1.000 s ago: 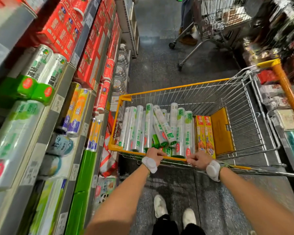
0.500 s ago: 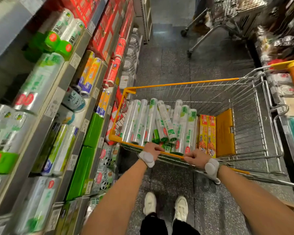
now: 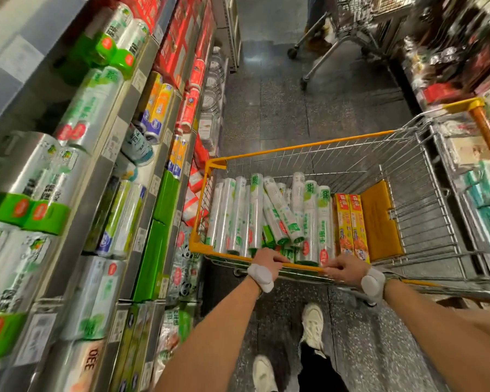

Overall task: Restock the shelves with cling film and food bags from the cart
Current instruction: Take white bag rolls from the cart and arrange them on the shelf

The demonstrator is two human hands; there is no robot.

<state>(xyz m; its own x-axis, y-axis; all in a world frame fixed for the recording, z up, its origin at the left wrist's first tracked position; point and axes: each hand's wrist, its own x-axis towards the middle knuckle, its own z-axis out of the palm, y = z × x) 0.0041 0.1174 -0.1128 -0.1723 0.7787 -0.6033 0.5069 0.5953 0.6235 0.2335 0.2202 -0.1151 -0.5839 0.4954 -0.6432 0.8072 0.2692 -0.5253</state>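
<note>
Judged near outset. Cart (image 3: 309, 146) heaped with cling film rolls (image 3: 255, 213) and boxes (image 3: 351, 224), gripped at near rim by left hand (image 3: 266, 257) and right hand (image 3: 344, 268). Shelves (image 3: 112, 142) alongside; unloading outstanding.

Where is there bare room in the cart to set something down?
The only bare patch is the wire stretch between the yellow panel and the right wall of the cart. The left half is packed with rolls, with two boxes wedged beside them.

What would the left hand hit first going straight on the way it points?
Likely the cling film rolls standing just past the cart rim that the left hand grips, though depth is unclear.
</note>
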